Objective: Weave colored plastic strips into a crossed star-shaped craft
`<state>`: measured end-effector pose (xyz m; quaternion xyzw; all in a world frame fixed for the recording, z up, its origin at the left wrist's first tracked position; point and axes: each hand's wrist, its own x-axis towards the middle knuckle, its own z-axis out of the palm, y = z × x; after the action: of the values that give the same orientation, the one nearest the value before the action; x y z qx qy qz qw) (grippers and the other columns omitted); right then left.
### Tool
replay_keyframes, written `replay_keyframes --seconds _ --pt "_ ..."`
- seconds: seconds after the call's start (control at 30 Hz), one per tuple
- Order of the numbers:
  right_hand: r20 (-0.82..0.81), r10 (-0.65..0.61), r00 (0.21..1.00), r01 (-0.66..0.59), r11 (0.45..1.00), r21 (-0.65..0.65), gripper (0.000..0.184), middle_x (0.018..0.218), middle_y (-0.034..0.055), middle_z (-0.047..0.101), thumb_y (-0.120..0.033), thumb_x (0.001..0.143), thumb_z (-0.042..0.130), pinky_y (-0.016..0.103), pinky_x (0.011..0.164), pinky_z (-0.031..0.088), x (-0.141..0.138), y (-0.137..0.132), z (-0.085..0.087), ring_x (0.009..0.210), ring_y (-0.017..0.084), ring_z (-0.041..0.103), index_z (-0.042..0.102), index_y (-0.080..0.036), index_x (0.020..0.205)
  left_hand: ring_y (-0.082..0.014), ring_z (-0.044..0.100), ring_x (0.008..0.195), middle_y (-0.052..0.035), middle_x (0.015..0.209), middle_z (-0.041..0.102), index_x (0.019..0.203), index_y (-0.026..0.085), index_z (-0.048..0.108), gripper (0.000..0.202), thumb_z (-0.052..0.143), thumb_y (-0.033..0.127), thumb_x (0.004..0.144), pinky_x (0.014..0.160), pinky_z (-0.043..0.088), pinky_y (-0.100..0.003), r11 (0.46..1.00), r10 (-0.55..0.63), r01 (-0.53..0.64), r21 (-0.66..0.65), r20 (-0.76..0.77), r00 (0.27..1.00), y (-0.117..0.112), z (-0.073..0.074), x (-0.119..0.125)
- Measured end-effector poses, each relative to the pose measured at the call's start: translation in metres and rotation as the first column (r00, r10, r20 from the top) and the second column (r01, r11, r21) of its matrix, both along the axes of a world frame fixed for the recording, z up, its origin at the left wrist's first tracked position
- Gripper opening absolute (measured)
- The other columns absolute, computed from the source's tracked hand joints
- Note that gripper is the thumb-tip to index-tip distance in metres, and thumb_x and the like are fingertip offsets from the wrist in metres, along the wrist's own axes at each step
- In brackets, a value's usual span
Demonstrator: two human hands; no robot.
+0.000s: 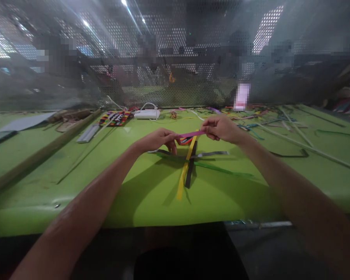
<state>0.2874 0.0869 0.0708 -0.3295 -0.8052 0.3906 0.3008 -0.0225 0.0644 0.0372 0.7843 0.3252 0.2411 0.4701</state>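
Note:
A purple strip [191, 134] stretches between my two hands, a little above the green tabletop. Its left end is pinched in the fingers of my left hand [165, 139]. My right hand [218, 129] grips the other end between thumb and fingers. Below it, a yellow strip [182, 182] and a black strip [189, 175] run lengthwise toward me. A grey strip [212, 154] and a green strip [218, 168] cross them. Part of a small orange-and-black piece [186, 141] shows behind the purple strip; its shape is partly hidden.
A colourful woven piece [114, 118] and a white power strip [146, 114] lie toward the back. A long pole [43, 151] runs along the left. Loose strips [256, 114] are scattered at the back right, below a perforated metal panel [169, 93].

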Motion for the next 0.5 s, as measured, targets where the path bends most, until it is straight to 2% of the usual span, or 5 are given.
replay_keyframes --seconds 0.1,0.2,0.37,0.5 --pt "0.064 0.129 0.99 -0.121 0.986 -0.113 0.052 0.06 -0.0019 0.065 -0.065 0.09 0.093 0.027 0.05 0.042 0.002 -0.001 0.001 0.05 0.011 0.052 0.079 -0.017 0.099 -0.0228 0.085 0.073 -0.0112 0.079 0.085 0.101 0.018 0.07 0.062 0.075 0.08 0.101 0.072 0.066 -0.03 0.997 -0.07 0.071 -0.035 0.019 0.997 0.002 0.003 -0.009" --pt "0.095 0.186 0.978 -0.171 0.975 -0.142 0.044 0.065 -0.0018 0.068 -0.059 0.092 0.091 0.026 0.055 0.046 0.002 0.001 -0.001 0.055 0.012 0.058 0.081 -0.017 0.103 -0.0229 0.084 0.072 -0.0112 0.08 0.084 0.098 0.019 0.067 0.061 0.076 0.079 0.1 0.07 0.066 -0.031 0.998 -0.058 0.058 -0.018 0.025 0.998 0.006 0.003 -0.014" --pt "0.19 0.194 0.962 -0.17 0.976 -0.137 0.036 0.066 -0.0014 0.066 -0.051 0.099 0.085 0.027 0.058 0.043 0.003 0.001 -0.002 0.058 0.013 0.057 0.083 -0.017 0.109 -0.0197 0.08 0.077 -0.0101 0.087 0.085 0.092 0.017 0.08 0.049 0.078 0.066 0.102 0.075 0.065 -0.03 0.975 0.046 -0.035 0.218 -0.044 0.998 0.014 0.0 -0.018" --pt "0.315 0.241 0.918 -0.207 0.969 -0.136 0.036 0.068 0.0013 0.068 -0.049 0.105 0.078 0.029 0.063 0.041 0.002 -0.003 0.004 0.061 0.014 0.057 0.082 -0.013 0.109 -0.015 0.07 0.061 -0.0045 0.074 0.079 0.091 0.017 0.084 0.036 0.077 0.052 0.101 0.061 0.055 -0.024 0.963 0.108 -0.063 0.26 -0.16 0.981 0.014 0.006 -0.022"
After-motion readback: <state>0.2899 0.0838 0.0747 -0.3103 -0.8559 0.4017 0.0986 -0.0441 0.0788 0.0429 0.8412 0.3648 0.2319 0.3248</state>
